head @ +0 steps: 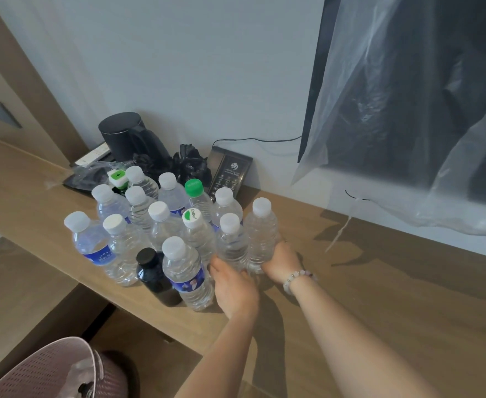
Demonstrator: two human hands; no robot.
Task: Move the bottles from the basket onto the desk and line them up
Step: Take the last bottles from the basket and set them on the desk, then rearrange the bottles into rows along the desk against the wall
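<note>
Several clear plastic bottles with white caps stand upright in a cluster on the wooden desk (379,282). A small black bottle (152,274) stands at the front, and a green-capped bottle (197,193) further back. My left hand (233,285) is wrapped around the base of one clear bottle (231,242). My right hand (280,261), with a bead bracelet at the wrist, grips the rightmost clear bottle (261,231). Both bottles stand on the desk side by side. The pink perforated basket (49,369) sits at the lower left below the desk, with at least one bottle inside.
A black kettle (127,137), crumpled black bags (190,163) and a dark control panel (228,173) stand against the wall behind the bottles. A plastic-covered screen (408,96) hangs at the right. Bare desk stretches to the right of the bottles.
</note>
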